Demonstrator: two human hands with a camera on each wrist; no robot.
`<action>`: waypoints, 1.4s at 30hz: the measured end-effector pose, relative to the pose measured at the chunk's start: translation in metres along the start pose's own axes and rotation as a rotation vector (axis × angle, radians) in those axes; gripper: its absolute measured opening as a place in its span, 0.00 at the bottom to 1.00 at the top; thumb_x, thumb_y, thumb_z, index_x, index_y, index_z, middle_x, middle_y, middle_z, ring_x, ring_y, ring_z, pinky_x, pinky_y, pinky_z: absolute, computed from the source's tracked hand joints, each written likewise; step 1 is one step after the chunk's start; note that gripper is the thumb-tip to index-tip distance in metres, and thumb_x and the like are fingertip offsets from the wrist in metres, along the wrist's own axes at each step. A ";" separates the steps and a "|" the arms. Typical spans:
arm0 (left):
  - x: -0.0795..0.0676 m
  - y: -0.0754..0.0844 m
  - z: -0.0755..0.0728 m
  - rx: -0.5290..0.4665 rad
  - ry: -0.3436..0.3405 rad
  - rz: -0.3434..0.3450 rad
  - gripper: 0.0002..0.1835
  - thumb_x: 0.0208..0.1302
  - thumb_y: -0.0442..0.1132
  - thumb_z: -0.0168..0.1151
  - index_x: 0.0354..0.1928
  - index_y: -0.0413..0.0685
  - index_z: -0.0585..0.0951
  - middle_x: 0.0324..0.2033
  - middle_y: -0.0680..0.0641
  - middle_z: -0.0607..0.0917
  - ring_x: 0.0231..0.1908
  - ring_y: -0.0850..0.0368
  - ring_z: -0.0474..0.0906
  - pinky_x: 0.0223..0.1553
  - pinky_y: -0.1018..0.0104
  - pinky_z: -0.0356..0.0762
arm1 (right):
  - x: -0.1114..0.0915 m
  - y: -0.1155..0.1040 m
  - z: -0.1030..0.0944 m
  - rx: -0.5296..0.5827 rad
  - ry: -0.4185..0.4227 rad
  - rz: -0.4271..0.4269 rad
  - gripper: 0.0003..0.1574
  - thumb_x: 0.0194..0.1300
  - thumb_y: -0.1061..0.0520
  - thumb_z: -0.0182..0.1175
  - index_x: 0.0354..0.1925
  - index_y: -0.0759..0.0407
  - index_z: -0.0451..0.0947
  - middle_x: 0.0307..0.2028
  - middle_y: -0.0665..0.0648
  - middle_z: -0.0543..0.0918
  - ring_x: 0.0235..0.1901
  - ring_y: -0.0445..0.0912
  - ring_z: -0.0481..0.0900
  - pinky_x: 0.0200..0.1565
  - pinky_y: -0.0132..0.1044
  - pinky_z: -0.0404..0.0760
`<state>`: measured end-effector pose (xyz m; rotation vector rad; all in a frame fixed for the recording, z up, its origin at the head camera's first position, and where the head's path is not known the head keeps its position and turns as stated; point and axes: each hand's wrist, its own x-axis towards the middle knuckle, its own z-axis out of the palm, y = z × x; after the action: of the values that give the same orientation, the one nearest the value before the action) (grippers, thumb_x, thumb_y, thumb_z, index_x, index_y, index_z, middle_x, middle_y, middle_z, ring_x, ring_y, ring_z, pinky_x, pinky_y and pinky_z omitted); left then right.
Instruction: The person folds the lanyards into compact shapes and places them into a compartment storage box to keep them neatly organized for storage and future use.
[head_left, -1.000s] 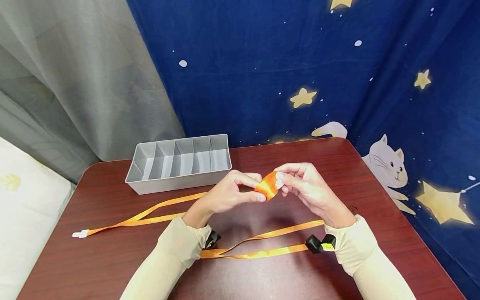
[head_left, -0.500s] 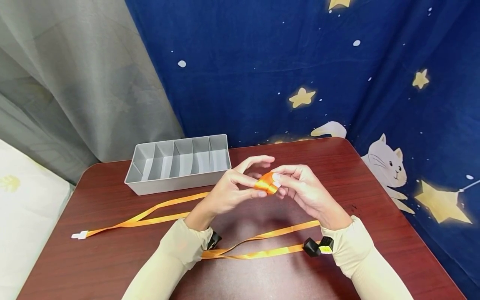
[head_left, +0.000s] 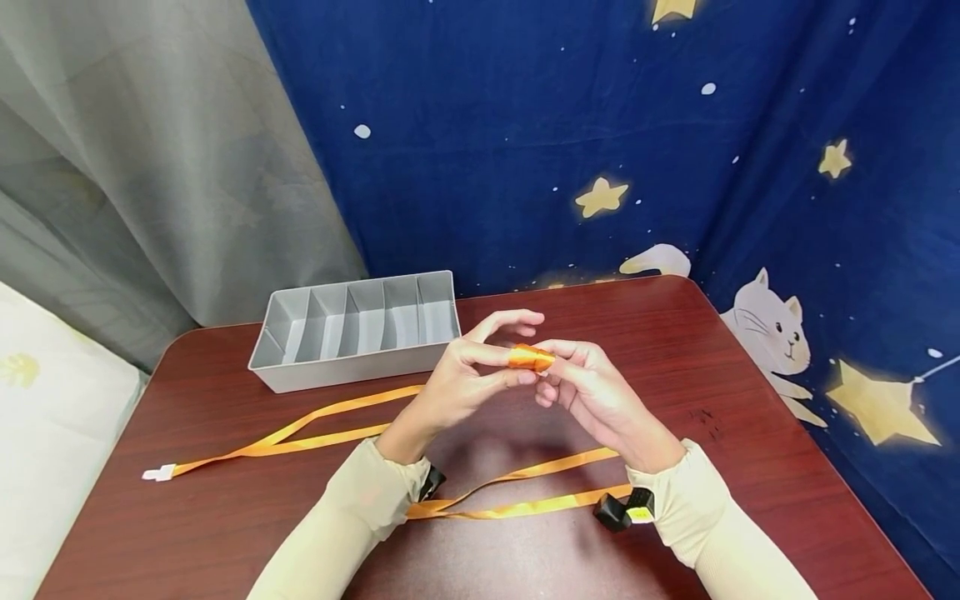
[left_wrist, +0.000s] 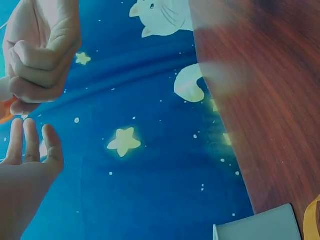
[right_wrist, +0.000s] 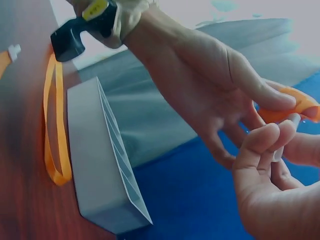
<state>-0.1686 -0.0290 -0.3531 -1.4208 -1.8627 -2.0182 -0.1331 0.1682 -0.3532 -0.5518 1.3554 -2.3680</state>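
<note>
Between both hands, above the table, is a wrapped-up orange ribbon lanyard (head_left: 529, 358). My left hand (head_left: 471, 367) pinches the wrap between thumb and index finger, its other fingers spread away. From the other side my right hand (head_left: 600, 392) pinches the same lanyard, thumb in front. In the right wrist view, a whitish clip (right_wrist: 278, 152) sticks out by the right fingertips, below the orange band (right_wrist: 295, 102). The left wrist view catches only an edge of the orange ribbon (left_wrist: 6, 111) beside the right hand's curled fingers.
A grey tray (head_left: 352, 371) with several compartments stands at the back left of the brown table (head_left: 750, 500). An orange lanyard (head_left: 315, 415) with a white clip (head_left: 159, 472) lies left of the hands. Another lanyard (head_left: 517, 507) lies under the forearms.
The right hand has shifted left and slightly down, turning the orange lanyard so the wrap now lies flatter. The left hand's outer fingers have lifted and spread away from it.
</note>
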 end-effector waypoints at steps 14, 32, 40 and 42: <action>0.001 -0.001 -0.002 -0.054 -0.032 -0.010 0.12 0.53 0.20 0.70 0.42 0.25 0.85 0.65 0.33 0.72 0.65 0.42 0.66 0.62 0.51 0.71 | -0.005 0.004 0.020 0.037 0.190 -0.031 0.15 0.74 0.63 0.53 0.43 0.51 0.87 0.38 0.50 0.85 0.33 0.41 0.80 0.40 0.28 0.79; -0.006 -0.009 0.004 0.021 0.133 0.012 0.08 0.49 0.22 0.73 0.34 0.26 0.86 0.42 0.38 0.78 0.42 0.50 0.76 0.45 0.69 0.77 | -0.005 0.010 0.020 0.107 0.180 -0.066 0.16 0.75 0.64 0.52 0.46 0.53 0.87 0.43 0.52 0.86 0.37 0.41 0.82 0.42 0.29 0.80; -0.008 -0.012 0.009 0.085 0.173 -0.001 0.08 0.49 0.19 0.72 0.34 0.27 0.86 0.42 0.37 0.80 0.42 0.51 0.80 0.45 0.67 0.81 | -0.005 0.009 0.020 -0.038 0.340 -0.024 0.20 0.75 0.67 0.50 0.40 0.53 0.87 0.37 0.53 0.86 0.31 0.41 0.82 0.40 0.30 0.82; -0.008 -0.013 0.010 0.091 0.173 -0.005 0.09 0.49 0.18 0.71 0.35 0.27 0.86 0.42 0.37 0.82 0.43 0.51 0.80 0.45 0.67 0.81 | -0.005 0.008 0.021 -0.098 0.384 -0.003 0.18 0.74 0.67 0.51 0.40 0.56 0.87 0.34 0.54 0.86 0.28 0.42 0.81 0.39 0.31 0.83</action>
<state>-0.1654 -0.0213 -0.3696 -1.1798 -1.8617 -1.9606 -0.1175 0.1519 -0.3515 -0.1232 1.6352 -2.5077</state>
